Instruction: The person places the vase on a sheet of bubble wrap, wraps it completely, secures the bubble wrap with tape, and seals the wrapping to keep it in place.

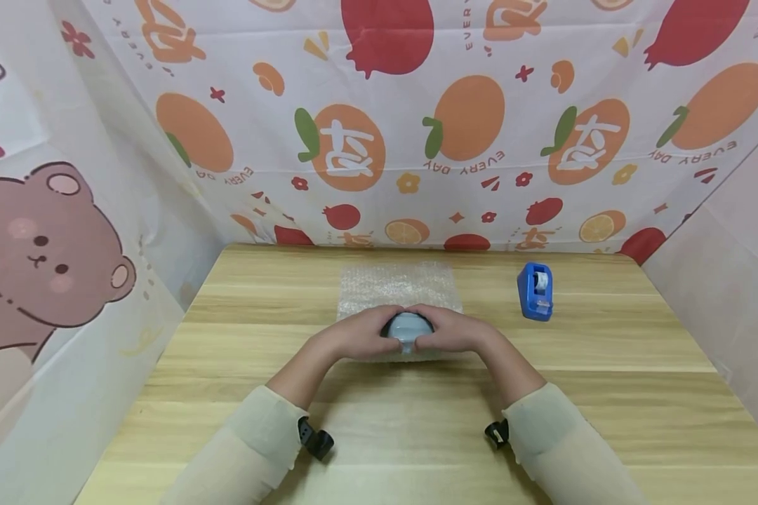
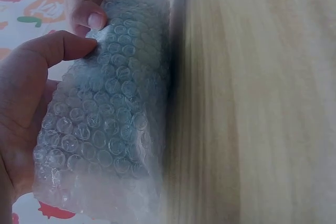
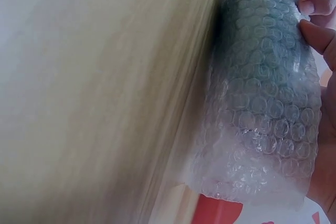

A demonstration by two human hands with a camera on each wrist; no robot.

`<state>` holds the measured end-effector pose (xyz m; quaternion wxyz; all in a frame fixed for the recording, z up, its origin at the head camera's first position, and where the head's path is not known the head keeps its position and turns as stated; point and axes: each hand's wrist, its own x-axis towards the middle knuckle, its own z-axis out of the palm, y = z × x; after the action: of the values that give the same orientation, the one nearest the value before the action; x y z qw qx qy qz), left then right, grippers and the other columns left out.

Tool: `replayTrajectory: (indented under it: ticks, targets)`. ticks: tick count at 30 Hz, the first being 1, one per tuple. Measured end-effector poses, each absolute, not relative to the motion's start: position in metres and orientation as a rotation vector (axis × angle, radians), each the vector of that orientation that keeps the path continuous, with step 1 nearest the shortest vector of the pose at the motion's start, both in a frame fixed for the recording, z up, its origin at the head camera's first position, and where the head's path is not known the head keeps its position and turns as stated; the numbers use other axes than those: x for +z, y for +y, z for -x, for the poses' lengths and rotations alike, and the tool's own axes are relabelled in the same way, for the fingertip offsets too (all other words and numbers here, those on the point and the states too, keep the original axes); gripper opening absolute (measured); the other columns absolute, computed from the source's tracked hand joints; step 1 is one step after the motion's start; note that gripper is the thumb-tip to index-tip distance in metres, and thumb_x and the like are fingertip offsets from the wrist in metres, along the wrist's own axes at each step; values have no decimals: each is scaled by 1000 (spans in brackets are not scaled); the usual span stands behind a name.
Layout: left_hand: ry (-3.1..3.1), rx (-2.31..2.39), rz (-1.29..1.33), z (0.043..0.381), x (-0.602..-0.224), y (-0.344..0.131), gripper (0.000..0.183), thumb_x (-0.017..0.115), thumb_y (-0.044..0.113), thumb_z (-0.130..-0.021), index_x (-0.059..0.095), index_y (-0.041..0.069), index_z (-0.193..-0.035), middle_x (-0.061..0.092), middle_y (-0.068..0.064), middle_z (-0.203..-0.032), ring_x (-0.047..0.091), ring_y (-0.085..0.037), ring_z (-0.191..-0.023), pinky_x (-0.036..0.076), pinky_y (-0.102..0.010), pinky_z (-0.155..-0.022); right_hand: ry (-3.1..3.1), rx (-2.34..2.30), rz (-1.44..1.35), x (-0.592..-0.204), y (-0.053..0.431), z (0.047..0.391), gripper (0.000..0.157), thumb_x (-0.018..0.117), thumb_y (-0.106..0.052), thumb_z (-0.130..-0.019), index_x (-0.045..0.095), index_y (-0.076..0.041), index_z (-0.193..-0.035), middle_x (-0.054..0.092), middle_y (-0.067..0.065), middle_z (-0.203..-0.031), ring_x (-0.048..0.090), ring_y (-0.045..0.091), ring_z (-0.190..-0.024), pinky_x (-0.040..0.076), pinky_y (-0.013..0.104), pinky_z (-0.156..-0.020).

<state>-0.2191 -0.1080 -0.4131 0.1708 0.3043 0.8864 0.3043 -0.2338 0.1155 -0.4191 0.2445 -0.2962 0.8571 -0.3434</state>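
Observation:
A blue-grey object with a rounded top (image 1: 410, 327) stands on a sheet of bubble wrap (image 1: 394, 280) in the head view. My left hand (image 1: 365, 334) curves round its left side and my right hand (image 1: 451, 331) round its right, fingertips meeting behind it. Both wrist views show bubble wrap (image 2: 105, 124) brought up over the near side, with the blue-green colour showing through. The left thumb (image 2: 73, 45) and the right thumb (image 3: 316, 35) press close together at the wrap's upper edge. Most of the object is hidden by hands and wrap.
A blue tape dispenser (image 1: 535, 293) with a roll of tape stands at the back right of the wooden table (image 1: 240, 351). Fruit-printed cloth (image 1: 404, 140) hangs behind the table, and a bear-printed cloth (image 1: 57, 252) hangs on the left. Black straps with small cameras sit at both sleeve cuffs.

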Motion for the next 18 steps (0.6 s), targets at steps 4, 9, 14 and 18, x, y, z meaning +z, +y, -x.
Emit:
replayTrajectory:
  ticks: [4,9,14,18]
  targets:
    - [2500,855,-872,222,-412,-108,49,63,21,-92,50,4,-137,62,-7,-117,57,-16,-100,47,-38,-90,2317,-933,789,-418,115,237,59,66,-28,-88,47,-12,-141,57,5,-126,53,18,-106,45,39,-91]
    - [2472,851,-833,219,-412,-109,53,59,25,-93,48,4,-140,62,-8,-120,56,-17,-100,47,-39,-89,2303,-917,752,-422,113,238,54,63,-30,-88,51,-10,-136,59,7,-122,53,19,-103,45,38,-88]
    - [2444,858,-762,220,-413,-111,53,56,32,-92,51,10,-140,62,-1,-116,56,-15,-97,47,-37,-85,2289,-949,717,-423,113,239,55,62,-33,-85,55,-12,-135,60,2,-121,54,18,-102,45,36,-87]
    - [2426,875,-730,219,-414,-113,52,54,35,-92,51,14,-140,61,2,-114,57,-15,-96,47,-36,-84,2279,-972,706,-423,112,238,59,62,-34,-83,55,-14,-137,60,0,-122,54,18,-103,45,36,-87]
